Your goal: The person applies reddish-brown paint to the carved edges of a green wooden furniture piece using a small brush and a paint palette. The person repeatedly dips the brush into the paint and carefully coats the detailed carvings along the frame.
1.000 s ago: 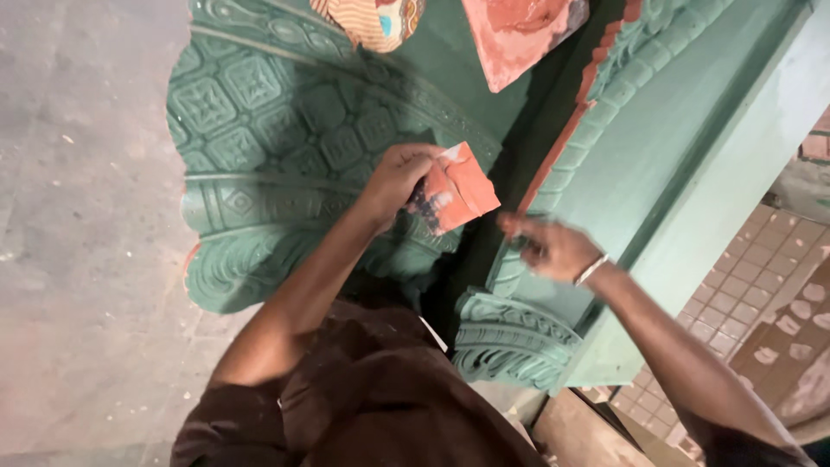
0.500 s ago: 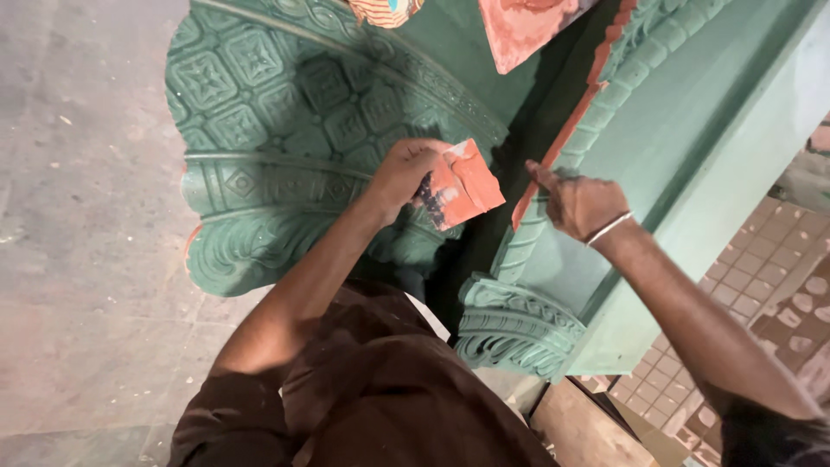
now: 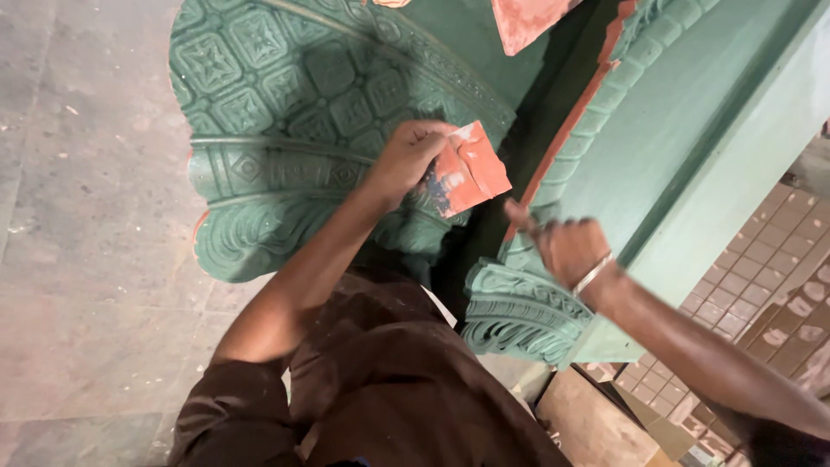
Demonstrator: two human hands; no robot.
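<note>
Red-smeared tile piece (image 3: 467,169), used like a small paint palette, sits just above centre in the view, pinched tight by the left hand (image 3: 406,160) against the carved green moulding (image 3: 285,112). At about four o'clock from it, the right hand (image 3: 566,246) is curled shut around a thin brush-like tool whose tip meets the red edge strip (image 3: 575,121). Judging by this, edging in red is the step in hand; the next stroke calls for a steady tip kept off the green.

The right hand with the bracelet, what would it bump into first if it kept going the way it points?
Probably the red-painted edge of the green carved moulding. The right hand points up along it, already very close, though depth is hard to judge.
</note>
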